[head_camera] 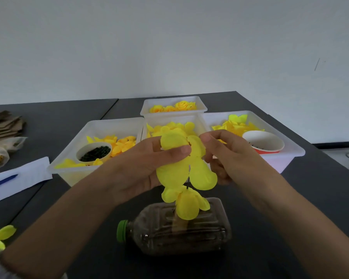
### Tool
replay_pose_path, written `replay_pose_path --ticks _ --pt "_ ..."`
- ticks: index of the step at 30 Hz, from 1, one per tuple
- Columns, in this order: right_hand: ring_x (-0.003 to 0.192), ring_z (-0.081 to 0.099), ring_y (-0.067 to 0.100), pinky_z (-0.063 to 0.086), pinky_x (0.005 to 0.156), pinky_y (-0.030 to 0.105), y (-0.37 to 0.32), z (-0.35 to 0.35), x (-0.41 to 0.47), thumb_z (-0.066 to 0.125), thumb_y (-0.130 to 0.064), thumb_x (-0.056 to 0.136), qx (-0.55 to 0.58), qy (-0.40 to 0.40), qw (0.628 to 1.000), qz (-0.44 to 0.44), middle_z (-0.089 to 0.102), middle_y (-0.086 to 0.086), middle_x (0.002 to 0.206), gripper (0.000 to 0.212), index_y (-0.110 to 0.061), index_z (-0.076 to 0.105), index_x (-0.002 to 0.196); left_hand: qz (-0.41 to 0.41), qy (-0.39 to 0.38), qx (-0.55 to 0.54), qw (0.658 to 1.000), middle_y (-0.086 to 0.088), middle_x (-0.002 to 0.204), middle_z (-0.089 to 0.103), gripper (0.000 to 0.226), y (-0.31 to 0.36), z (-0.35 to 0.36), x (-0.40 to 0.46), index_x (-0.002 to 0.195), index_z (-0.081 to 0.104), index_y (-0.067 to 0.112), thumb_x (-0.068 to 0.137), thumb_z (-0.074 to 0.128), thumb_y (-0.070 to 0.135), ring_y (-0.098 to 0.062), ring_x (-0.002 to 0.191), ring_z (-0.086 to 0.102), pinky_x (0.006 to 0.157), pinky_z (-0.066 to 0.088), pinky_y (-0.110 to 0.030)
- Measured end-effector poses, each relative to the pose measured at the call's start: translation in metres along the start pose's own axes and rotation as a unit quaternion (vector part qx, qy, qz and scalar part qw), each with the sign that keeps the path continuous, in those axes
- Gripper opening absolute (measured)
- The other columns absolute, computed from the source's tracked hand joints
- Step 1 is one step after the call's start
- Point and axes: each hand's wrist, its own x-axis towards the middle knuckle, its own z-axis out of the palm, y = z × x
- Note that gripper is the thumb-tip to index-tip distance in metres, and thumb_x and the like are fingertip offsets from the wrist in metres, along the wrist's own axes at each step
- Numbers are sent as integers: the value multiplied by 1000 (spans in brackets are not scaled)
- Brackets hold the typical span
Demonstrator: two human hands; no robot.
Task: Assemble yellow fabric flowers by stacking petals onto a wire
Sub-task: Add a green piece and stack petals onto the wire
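The left hand (149, 168) pinches a flat yellow fabric petal piece (181, 168), thumb clamped across its middle; the right hand's (226, 158) fingers nip its right edge. A thin dark wire (187, 185) shows just below the fingers, running downward to stacked yellow petals (186, 204).

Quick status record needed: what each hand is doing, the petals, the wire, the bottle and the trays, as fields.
left hand: pinches a yellow petal piece between thumb and fingers
right hand: pinches the same petal piece from the right
wire: thin dark stem, barely visible below the held piece
lower petals: already on the wire, above the bottle
bottle: lying on its side, green cap to the left
trays: four white, holding yellow petals; far one holds finished flowers
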Motion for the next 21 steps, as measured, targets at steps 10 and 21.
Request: replay_pose_path --ticks 10,21 --pt "43 24 11 23 42 20 27 -15 25 46 -27 101 76 -60 994 42 34 2 58 38 -8 45 69 14 90 102 991 -2 70 62 53 -22 -23 -13 121 56 18 72 70 31 -11 60 55 52 47 -21" --pt "43 24 11 21 44 22 39 -13 34 45 -27 102 61 -54 995 63 37 2 57 43 -11 48 62 -22 122 296 947 7 61 64 65 -37 -28 -2 97 57 21 63 39 73 -4 45 47 42 35 -16"
